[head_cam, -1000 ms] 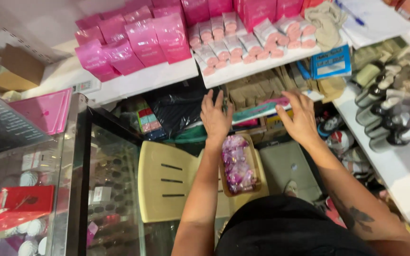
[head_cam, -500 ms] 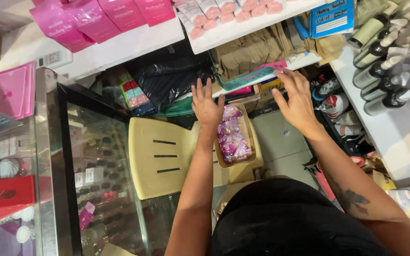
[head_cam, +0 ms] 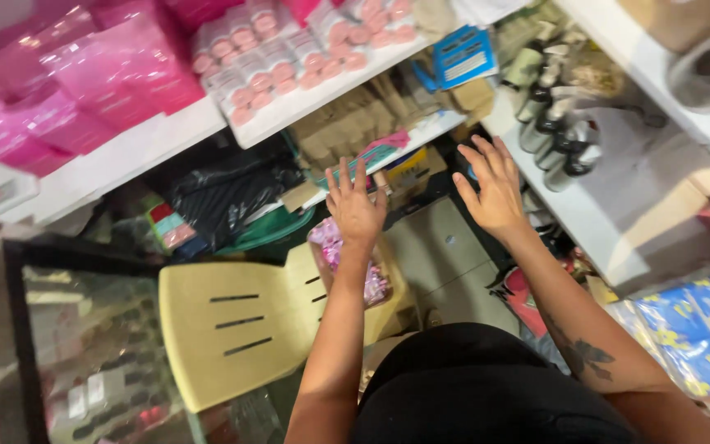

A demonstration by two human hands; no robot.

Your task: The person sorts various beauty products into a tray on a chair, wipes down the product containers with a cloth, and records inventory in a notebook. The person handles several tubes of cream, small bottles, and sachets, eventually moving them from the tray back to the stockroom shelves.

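Observation:
My left hand [head_cam: 354, 208] is stretched forward with fingers spread, holding nothing, just above the far end of a small brown tray of pink and purple wrapped packets [head_cam: 332, 240]. That tray rests on a pale yellow plastic chair [head_cam: 228, 325]. My right hand [head_cam: 493, 189] is also open and empty, fingers apart, raised in front of the lower white shelf near a yellow box [head_cam: 408, 167]. Both hands hover and touch nothing. The view is blurred by motion.
White shelves [head_cam: 149, 140] carry pink pouches [head_cam: 84, 78] and rows of small pink-capped packs [head_cam: 277, 57]. A black bag [head_cam: 223, 193] lies under the shelf. Dark pump bottles [head_cam: 556, 136] stand on the right shelf. A glass display case [head_cam: 76, 345] is at left; blue packets [head_cam: 704, 325] at right.
The camera has swung right and tilted. Both hands stay open and empty and have lifted slightly. The left hand has moved from beside the tray to over its far end.

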